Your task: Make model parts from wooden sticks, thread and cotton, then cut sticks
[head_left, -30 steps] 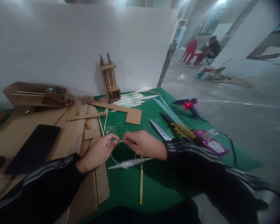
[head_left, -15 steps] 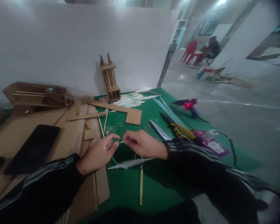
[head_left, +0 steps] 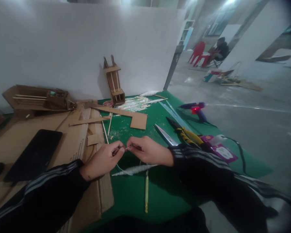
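Observation:
My left hand is pinched, thumb against forefinger, over the green tabletop. Facing it, my right hand pinches too, its fingertips almost meeting the left ones. A bit of white string shows between the fingertips, mostly hidden by them. From under my left hand the string curves down to a thin stick wound with white string, lying just below both hands. A yellow pencil lies nearer to me.
Scissors, pliers and a lit glue gun lie right. Cardboard pieces and thin sticks lie beyond my hands. A black tablet rests on cardboard at left. A cardboard frame leans on the white panel.
My left thumb and forefinger, apart before, have closed into a pinch and moved slightly right, toward my right fingertips. My right hand has barely moved.

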`<state>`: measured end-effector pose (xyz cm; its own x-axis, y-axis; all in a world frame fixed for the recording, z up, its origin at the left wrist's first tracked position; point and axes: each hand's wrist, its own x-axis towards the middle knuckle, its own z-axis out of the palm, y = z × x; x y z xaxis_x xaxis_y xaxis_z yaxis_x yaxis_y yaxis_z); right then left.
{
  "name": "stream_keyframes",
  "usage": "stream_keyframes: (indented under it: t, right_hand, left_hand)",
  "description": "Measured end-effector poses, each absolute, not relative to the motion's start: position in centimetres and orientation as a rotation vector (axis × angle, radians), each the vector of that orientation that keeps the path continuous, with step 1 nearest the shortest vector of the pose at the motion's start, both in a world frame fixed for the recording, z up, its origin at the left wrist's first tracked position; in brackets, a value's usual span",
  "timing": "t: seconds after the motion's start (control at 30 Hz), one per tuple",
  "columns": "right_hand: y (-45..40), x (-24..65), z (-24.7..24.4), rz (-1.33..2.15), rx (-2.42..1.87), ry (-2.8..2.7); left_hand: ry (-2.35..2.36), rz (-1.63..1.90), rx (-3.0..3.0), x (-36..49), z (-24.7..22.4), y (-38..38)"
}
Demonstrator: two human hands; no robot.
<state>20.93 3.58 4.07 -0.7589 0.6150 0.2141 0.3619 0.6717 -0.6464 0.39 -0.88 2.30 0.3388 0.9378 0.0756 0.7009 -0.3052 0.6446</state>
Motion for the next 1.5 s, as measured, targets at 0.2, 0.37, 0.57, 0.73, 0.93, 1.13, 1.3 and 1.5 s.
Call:
stream_keyframes:
  t: [0.2, 0.37, 0.57, 0.73, 0.93, 1.13, 1.3, 1.5]
  right_hand:
    - [3.4, 20.8, 4.1, 0.876, -0.77, -2.424]
    - [3.3, 20.6, 4.0, 0.98, -0.77, -2.347]
    - [3.5, 20.7, 4.1, 1.093, -0.754, -2.315]
    - [3.7, 20.9, 4.4, 1.104, -0.744, -2.352]
    - [3.6, 21.0, 4.6, 1.056, -0.759, -2.401]
    - [3.7, 21.0, 4.7, 1.0, -0.771, -2.44]
    - [3.8, 21.1, 4.6, 0.954, -0.774, -2.474]
    - [4.0, 21.1, 4.5, 0.907, -0.793, -2.51]
  left_hand:
    - [1.418, 0.552, 2.188, 0.4, 2.8, -1.2]
    - [1.406, 0.51, 2.27, 0.3, 3.5, -1.3]
    - [1.426, 0.489, 2.276, 0.1, 3.1, -1.3]
    - [1.408, 0.486, 2.219, -0.1, 2.8, -1.5]
    - [1.389, 0.49, 2.155, -0.2, 2.5, -1.5]
    - [1.4, 0.47, 2.15, -0.2, 2.5, -1.3]
    - [1.434, 0.444, 2.174, -0.3, 2.7, -1.3]
    - [1.456, 0.401, 2.189, -0.3, 2.6, -1.2]
